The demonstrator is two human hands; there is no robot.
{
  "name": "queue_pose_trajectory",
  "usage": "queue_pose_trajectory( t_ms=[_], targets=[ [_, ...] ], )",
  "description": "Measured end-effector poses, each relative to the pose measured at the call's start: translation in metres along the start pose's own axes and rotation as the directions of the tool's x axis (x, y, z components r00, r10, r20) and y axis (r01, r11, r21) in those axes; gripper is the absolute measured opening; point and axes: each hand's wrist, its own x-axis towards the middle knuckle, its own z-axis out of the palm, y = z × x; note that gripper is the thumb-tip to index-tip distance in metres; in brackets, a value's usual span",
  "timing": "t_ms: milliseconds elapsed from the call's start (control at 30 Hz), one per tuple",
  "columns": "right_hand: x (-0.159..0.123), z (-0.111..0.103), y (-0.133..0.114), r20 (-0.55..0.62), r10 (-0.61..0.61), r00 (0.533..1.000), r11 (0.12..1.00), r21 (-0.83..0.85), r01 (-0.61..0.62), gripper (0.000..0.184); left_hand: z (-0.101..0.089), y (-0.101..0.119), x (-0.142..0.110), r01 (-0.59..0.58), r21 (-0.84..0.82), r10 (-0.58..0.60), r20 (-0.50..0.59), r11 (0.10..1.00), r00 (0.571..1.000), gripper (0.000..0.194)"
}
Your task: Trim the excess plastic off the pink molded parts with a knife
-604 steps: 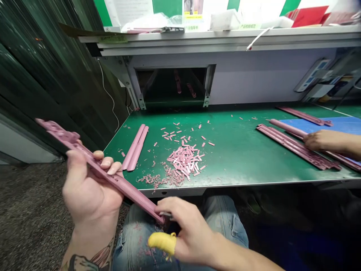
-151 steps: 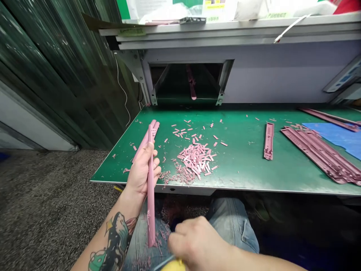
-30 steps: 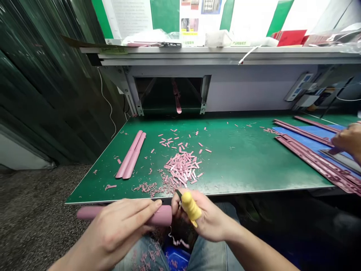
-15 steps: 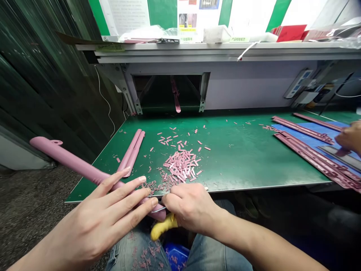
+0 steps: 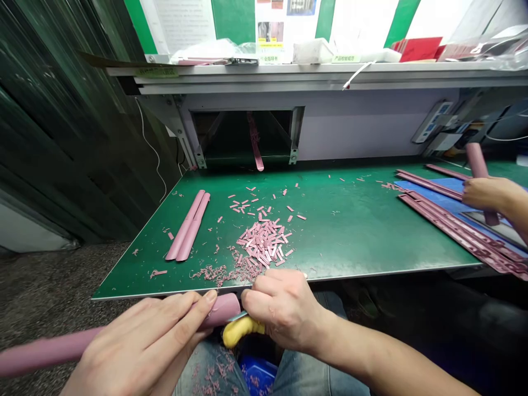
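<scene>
My left hand (image 5: 142, 346) is wrapped round a long pink plastic bar (image 5: 49, 347) that runs from the far left to just below the bench's front edge. My right hand (image 5: 280, 308) is closed on a small blade (image 5: 238, 315) pressed against the bar's right end (image 5: 225, 308). A yellow finger cot (image 5: 241, 328) covers my right thumb. Both hands sit over my lap, in front of the green bench (image 5: 350, 231).
Two pink bars (image 5: 187, 225) lie at the bench's left. A heap of pink offcuts (image 5: 262, 242) lies mid-bench. Another pink part (image 5: 254, 144) hangs in the chute opening. At right, another person's hand (image 5: 489, 192) holds a pink bar over stacked pink strips (image 5: 454, 228). A blue bin (image 5: 256, 377) sits between my knees.
I have swung the bar from slanting up-left to nearly level and low at the left. My right hand stays at its end with the blade. The other person has lifted a bar.
</scene>
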Motion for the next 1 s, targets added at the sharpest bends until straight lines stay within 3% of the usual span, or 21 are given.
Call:
queue_pose_trajectory(
  t_ms=[100,200,433,633,767,833,900,1000],
  targets=[
    [0.002,0.0,-0.002,-0.018,0.025,1.0,0.999,-0.02,-0.026,0.041,0.0,0.005,-0.003,-0.05,0.137,0.038,0.087,0.989,0.995,0.062],
    [0.003,0.002,-0.002,-0.056,0.087,0.995,0.994,-0.055,-0.09,0.037,0.001,0.019,-0.001,0.004,0.166,-0.027,0.138,0.986,0.99,0.063],
    [0.003,0.009,0.0,-0.065,0.068,0.996,0.994,-0.086,-0.074,0.038,0.016,0.03,-0.004,0.178,0.138,-0.181,0.011,0.974,0.983,0.056],
    [0.004,0.019,-0.001,-0.158,0.137,0.978,0.984,-0.092,-0.153,0.041,0.021,0.039,0.001,0.274,0.086,-0.276,0.012,0.958,0.961,0.055],
    [0.004,0.025,0.005,-0.159,0.098,0.982,0.986,-0.121,-0.118,0.039,0.023,0.038,0.006,0.342,0.168,-0.349,0.008,0.924,0.937,0.051],
    [0.004,0.023,0.012,-0.151,0.034,0.988,0.998,-0.043,-0.041,0.045,0.02,0.026,0.01,0.261,0.209,-0.275,0.041,0.942,0.96,0.053],
    [0.005,0.016,0.021,-0.113,-0.061,0.992,0.991,0.114,0.074,0.048,0.011,0.01,0.017,0.061,0.208,-0.085,0.111,0.976,0.99,0.053],
    [0.008,0.004,0.032,-0.045,-0.185,0.982,0.953,0.235,0.191,0.047,-0.008,-0.01,0.031,-0.239,0.161,0.193,0.257,0.958,0.947,0.048]
  ],
)
